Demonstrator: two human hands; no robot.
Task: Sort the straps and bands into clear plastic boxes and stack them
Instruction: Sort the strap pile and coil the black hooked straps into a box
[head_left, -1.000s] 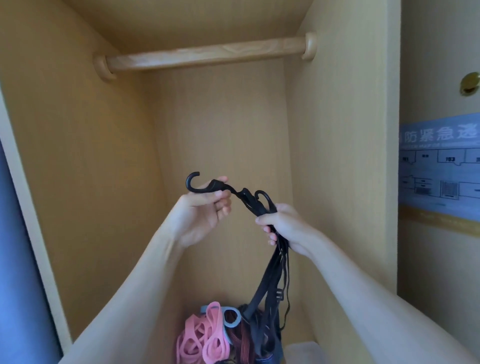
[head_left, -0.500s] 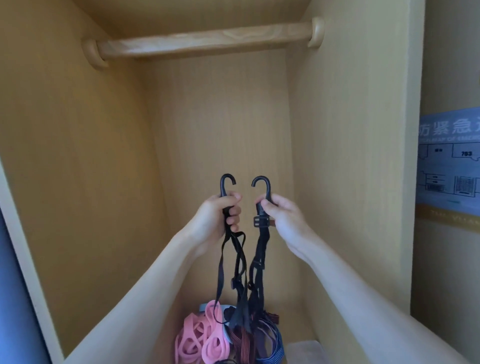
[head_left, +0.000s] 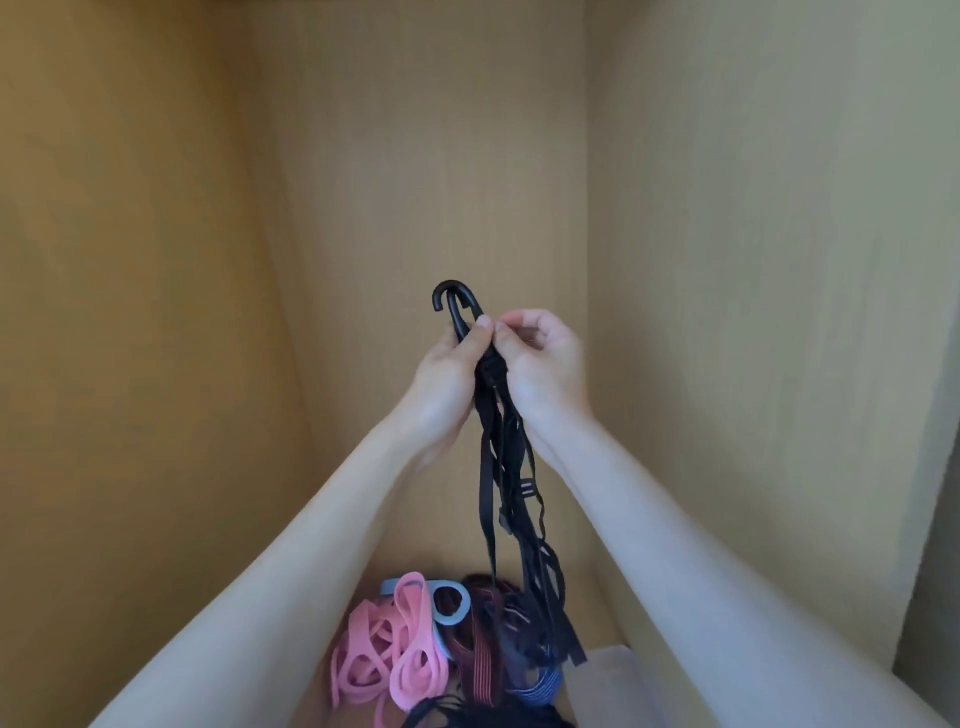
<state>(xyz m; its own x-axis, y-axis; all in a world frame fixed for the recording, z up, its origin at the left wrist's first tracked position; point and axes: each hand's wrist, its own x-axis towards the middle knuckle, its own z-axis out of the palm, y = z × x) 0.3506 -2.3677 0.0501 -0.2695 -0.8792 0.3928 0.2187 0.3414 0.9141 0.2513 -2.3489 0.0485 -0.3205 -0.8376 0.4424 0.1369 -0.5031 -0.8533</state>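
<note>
The inside of a wooden closet fills the view. Its left wall looks darker brown and its right wall looks paler. A grey strip runs down the right edge, just past the right wall.

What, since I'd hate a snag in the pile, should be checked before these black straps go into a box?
1. Grip: left hand and right hand both hold the straps near the top: ok.
2. Hooks together: one hook sticks up above the fingers; a second is hidden: cannot tell.
3. Tails free: the strap ends hang down into the pile: not ok.
4. Pink bands apart: they lie left of the straps: ok.
5. Box ready: only a pale corner shows at lower right, maybe a box: cannot tell.
</note>
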